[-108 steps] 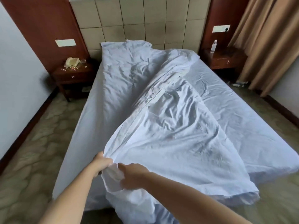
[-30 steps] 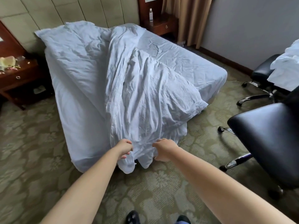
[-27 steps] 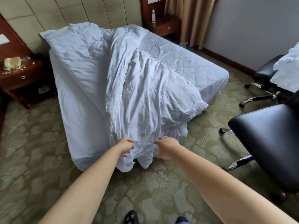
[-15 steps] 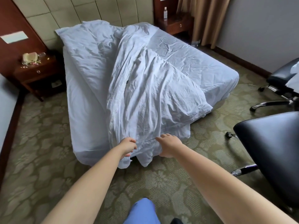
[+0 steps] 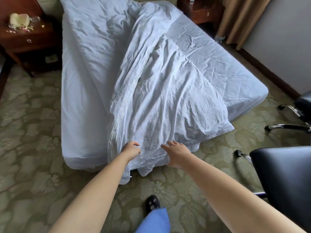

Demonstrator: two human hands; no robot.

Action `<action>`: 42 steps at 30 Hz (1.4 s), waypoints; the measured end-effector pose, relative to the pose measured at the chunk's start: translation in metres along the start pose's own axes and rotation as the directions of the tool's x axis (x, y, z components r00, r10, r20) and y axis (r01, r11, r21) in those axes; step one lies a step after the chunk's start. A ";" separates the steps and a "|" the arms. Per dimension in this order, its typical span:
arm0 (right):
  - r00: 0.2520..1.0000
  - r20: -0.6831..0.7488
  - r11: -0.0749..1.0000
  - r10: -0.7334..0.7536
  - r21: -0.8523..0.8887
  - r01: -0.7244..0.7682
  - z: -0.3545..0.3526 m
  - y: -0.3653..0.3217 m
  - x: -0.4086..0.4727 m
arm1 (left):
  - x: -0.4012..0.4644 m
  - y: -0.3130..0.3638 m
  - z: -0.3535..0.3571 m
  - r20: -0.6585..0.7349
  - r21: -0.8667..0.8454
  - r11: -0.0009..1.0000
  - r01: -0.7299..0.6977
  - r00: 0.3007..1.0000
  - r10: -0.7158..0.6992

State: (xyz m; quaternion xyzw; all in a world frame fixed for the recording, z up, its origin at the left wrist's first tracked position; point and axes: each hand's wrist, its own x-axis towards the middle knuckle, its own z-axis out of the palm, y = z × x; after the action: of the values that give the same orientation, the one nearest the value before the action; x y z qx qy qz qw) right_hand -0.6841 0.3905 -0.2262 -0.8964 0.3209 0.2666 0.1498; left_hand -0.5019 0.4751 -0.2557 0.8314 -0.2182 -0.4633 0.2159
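A rumpled white duvet cover (image 5: pixel 165 101) lies bunched lengthwise over the bed (image 5: pixel 218 69) and hangs off its foot corner onto the carpet. My left hand (image 5: pixel 132 149) is at the cover's lower hem with its fingers curled into the cloth. My right hand (image 5: pixel 176 152) is beside it with fingers spread and straight, lying against the cover just right of the left hand. Both forearms reach forward from the bottom of the view. The cover's lowest tip droops between my hands, hiding the bed's corner.
A black office chair (image 5: pixel 284 179) stands close at my right, a second chair (image 5: pixel 301 111) farther back. A wooden nightstand (image 5: pixel 28 39) with clutter is at the far left, another nightstand (image 5: pixel 203 12) and a tan curtain (image 5: pixel 240 19) at the back right. Patterned carpet (image 5: pixel 33 148) surrounds the bed.
My right hand has opened from a closed grip on the hem to spread fingers. My view has moved closer and tilted down. My left hand stays at the hem.
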 end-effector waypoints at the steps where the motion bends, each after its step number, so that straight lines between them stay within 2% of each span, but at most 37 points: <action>1: 1.000 0.010 1.000 -0.007 0.002 0.007 -0.007 0.000 0.009 | 0.009 0.001 -0.005 -0.002 0.000 1.000 0.007 1.000 -0.007; 4: 0.998 0.036 0.999 -0.042 -0.008 0.042 -0.022 -0.003 0.033 | 0.025 0.006 -0.019 -0.015 0.018 1.000 0.014 1.000 -0.013; 11: 0.992 -0.014 0.990 -0.125 0.058 0.126 -0.069 -0.008 0.078 | 0.055 0.036 -0.064 -0.133 0.043 0.999 0.032 0.991 -0.026; 22: 0.987 -0.062 0.940 -0.150 0.302 0.162 -0.163 0.025 0.164 | 0.110 0.125 -0.121 -0.255 0.035 0.999 0.017 0.967 -0.007; 25: 0.994 -0.070 0.927 -0.088 0.359 0.107 -0.184 0.028 0.185 | 0.126 0.141 -0.138 -0.312 0.024 1.000 -0.017 0.950 0.024; 29: 0.999 -0.020 0.905 -0.046 0.422 0.050 -0.194 0.017 0.212 | 0.153 0.145 -0.157 -0.310 0.018 0.999 -0.029 0.950 0.034; 34: 0.996 -0.040 0.810 0.076 0.585 -0.038 -0.204 -0.018 0.255 | 0.196 0.138 -0.186 -0.218 0.049 0.998 -0.029 0.975 0.039; 38: 0.975 0.017 0.694 0.224 0.699 -0.172 -0.198 -0.051 0.284 | 0.227 0.125 -0.206 -0.082 0.083 0.995 -0.057 0.995 0.064; 42: 0.896 0.033 0.473 0.442 0.840 -0.264 -0.184 -0.078 0.312 | 0.258 0.114 -0.218 0.016 0.045 0.995 -0.086 0.996 0.086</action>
State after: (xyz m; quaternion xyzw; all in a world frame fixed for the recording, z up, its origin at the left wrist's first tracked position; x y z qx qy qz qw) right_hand -0.3593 0.2141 -0.2483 -0.6530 0.5987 0.0229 0.4632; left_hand -0.2090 0.2717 -0.2623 0.8226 -0.2659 -0.4543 0.2150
